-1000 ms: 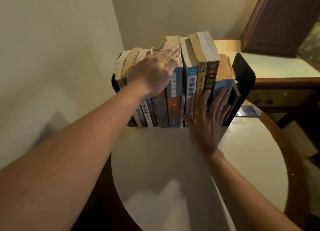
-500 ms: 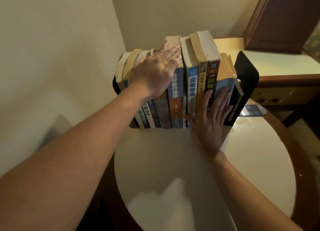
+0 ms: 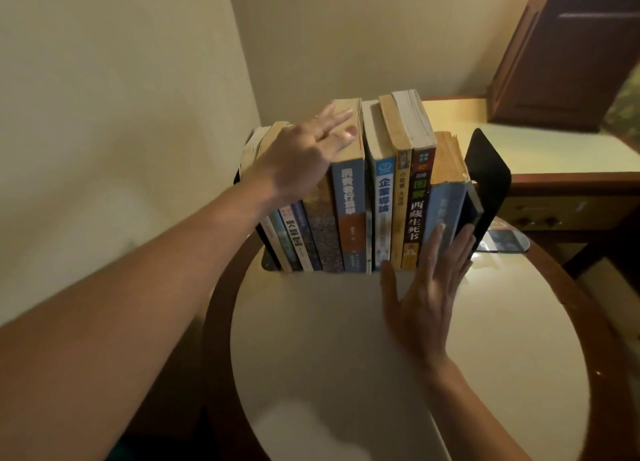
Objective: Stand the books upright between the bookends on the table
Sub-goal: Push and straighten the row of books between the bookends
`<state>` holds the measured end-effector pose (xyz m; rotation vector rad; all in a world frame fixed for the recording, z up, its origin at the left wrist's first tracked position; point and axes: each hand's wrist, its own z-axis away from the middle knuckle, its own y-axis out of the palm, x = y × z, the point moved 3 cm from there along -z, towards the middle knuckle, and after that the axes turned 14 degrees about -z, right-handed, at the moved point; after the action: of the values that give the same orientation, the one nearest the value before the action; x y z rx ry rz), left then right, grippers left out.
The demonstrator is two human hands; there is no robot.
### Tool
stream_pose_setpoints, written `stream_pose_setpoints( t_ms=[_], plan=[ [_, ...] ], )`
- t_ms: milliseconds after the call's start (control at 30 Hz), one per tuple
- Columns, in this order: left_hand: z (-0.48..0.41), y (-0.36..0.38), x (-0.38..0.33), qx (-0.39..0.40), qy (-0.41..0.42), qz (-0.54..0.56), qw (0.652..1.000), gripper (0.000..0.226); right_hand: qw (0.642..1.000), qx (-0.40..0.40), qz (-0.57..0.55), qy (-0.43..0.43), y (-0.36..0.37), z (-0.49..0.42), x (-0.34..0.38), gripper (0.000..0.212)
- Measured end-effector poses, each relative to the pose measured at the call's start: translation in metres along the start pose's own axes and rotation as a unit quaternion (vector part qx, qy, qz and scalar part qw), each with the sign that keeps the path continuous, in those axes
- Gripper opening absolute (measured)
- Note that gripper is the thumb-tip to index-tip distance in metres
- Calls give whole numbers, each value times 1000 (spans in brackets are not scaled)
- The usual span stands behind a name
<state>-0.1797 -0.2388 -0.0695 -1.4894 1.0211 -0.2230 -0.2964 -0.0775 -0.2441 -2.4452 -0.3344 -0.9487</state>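
A row of several books (image 3: 353, 201) stands spine-out at the back of the round table (image 3: 311, 339), between a black bookend on the right (image 3: 488, 176) and a mostly hidden black bookend on the left (image 3: 237, 176). My left hand (image 3: 301, 156) lies flat with straight fingers over the tops of the left and middle books. Lower down, my right hand (image 3: 427, 284) has its straight fingers against the spines of the rightmost blue books (image 3: 446, 211). The leftmost books lean slightly.
The table has a white top and a brown wooden rim (image 3: 588, 305). A glass piece (image 3: 509, 244) lies behind the right bookend. A wooden desk (image 3: 554, 183) and a dark cabinet (image 3: 568, 55) stand at the right. Walls close in on the left and behind.
My right hand has slid down the spines and to the right, toward the rightmost books. My left hand has stayed on top of the books with its fingers more spread.
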Motion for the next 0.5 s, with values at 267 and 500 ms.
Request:
stream_pose_setpoints(
  t_ms=[267, 500],
  plan=[
    [-14, -44, 19, -53, -45, 40, 997, 59, 998, -10, -25, 58, -2, 1, 0, 83],
    [-25, -26, 3, 9, -15, -39, 999, 63, 990, -67, -75, 98, 15, -11, 6, 80]
  ],
)
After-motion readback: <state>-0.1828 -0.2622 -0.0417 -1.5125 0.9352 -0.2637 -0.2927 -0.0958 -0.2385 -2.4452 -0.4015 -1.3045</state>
